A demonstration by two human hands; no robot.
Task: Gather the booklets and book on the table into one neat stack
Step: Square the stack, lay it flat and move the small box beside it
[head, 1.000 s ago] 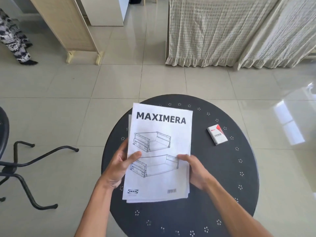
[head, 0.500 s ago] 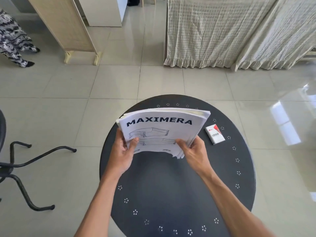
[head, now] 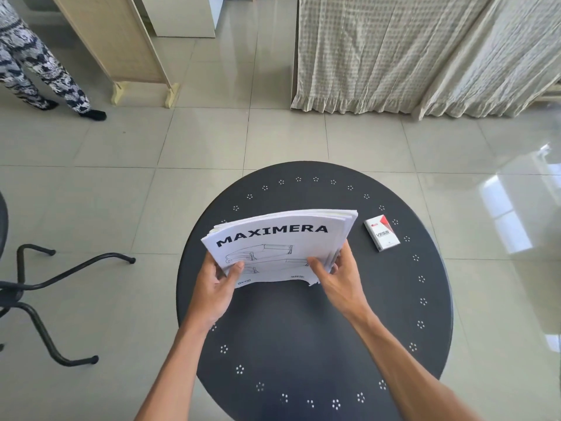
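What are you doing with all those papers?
A person is gathering booklets into one pile. Both hands, the left hand and the right hand, grip the stack of booklets by its near edge, tilted up over the round black table. The top booklet reads MAXIMERA. A small white and red box lies on the table to the right, apart from the stack.

Glossy pale floor tiles reflect window light at right. Checked curtains hang behind; a black chair base stands left.
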